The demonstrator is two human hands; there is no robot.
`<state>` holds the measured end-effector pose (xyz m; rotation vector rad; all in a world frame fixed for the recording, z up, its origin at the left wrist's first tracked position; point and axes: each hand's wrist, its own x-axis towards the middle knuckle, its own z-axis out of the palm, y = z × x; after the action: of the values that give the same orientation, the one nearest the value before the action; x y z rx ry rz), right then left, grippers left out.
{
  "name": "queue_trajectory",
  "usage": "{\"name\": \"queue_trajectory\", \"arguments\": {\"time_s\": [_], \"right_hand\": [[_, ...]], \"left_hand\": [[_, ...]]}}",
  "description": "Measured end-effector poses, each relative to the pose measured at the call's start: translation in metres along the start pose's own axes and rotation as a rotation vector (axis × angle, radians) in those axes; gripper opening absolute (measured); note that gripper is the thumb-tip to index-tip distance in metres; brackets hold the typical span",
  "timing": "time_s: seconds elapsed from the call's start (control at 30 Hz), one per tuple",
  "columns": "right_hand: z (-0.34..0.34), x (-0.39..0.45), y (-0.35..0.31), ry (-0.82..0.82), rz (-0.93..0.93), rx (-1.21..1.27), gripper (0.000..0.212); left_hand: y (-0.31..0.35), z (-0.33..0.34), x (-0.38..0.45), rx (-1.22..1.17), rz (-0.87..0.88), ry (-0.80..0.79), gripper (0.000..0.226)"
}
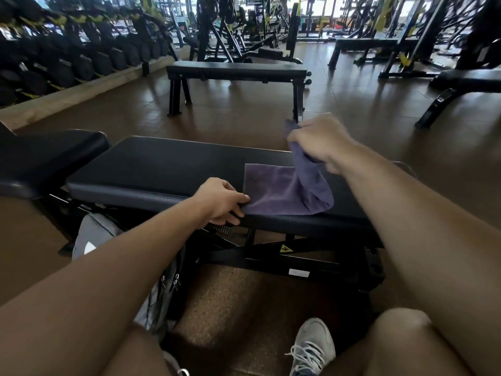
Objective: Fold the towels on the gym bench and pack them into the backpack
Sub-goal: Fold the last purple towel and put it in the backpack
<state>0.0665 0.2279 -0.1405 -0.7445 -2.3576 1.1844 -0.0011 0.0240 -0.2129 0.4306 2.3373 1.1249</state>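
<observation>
Towel (273,189), unlabelled, pinched by left hand (221,202), right hand (321,142).

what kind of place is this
A gym, most likely its free-weights area: padded benches, a long rack of dark dumbbells along the left wall, and weight machines at the back.

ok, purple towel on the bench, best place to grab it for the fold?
Probably by the corners, from above. The purple towel lies partly flat on the gym bench, so its edges are free to pinch. The left hand already holds the near-left corner at the bench's front edge; the right hand grips the far-right end, lifted clear of the pad.
</observation>
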Motion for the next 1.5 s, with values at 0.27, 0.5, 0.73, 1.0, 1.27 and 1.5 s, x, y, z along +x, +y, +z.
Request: {"name": "queue_trajectory", "arguments": {"time_s": [0.27, 0.5, 0.73, 1.0, 1.27, 1.5], "right_hand": [[0.078, -0.014, -0.014, -0.143, -0.003, -0.247, 0.018], [0.083, -0.023, -0.013, -0.196, -0.006, -0.384, 0.034], [0.049, -0.022, 0.016, 0.004, -0.146, -0.67, 0.041], [0.051, -0.03, 0.066, -0.161, -0.004, -0.637, 0.078], [0.034, -0.028, 0.058, -0.073, 0.207, -0.57, 0.106], [0.017, -0.031, 0.061, -0.189, 0.162, -0.011, 0.107]], "left_hand": [[-0.009, -0.006, 0.0, -0.089, -0.014, -0.018, 0.015], [-0.012, -0.014, 0.0, -0.127, 0.013, 0.065, 0.014], [-0.004, -0.002, 0.007, -0.137, 0.14, 0.23, 0.026], [0.002, 0.015, 0.033, -0.116, 0.263, 0.4, 0.024], [0.005, 0.018, 0.044, 0.071, 0.274, 0.369, 0.028], [0.02, 0.004, 0.03, 0.14, 0.273, 0.2, 0.091]]}}
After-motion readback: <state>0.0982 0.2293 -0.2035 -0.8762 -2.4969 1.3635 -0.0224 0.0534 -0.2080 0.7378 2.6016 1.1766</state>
